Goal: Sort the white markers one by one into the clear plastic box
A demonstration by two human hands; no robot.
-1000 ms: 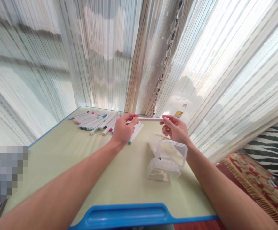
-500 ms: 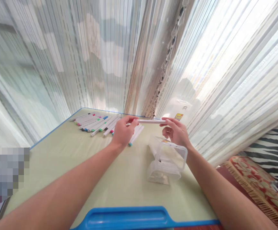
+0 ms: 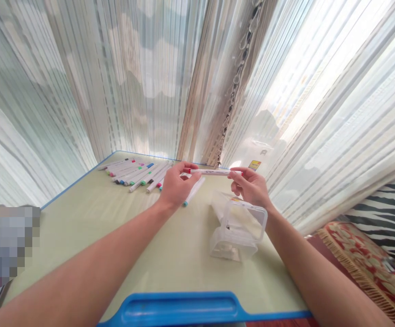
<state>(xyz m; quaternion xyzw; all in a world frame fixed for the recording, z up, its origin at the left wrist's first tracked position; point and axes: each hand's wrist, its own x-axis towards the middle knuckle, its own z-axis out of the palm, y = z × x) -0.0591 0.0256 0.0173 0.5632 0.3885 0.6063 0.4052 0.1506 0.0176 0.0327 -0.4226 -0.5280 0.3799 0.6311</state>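
Marker (image 3: 214, 172) with red ends is pinched near both tips by the hands (image 3: 177, 184), above the pale table (image 3: 173, 263).

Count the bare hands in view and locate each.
2: the bare left hand, holding the left end of a slim white marker with red ends, and the bare right hand, holding its right end. No others show.

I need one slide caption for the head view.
Left hand and right hand hold a red-ended marker above the table.
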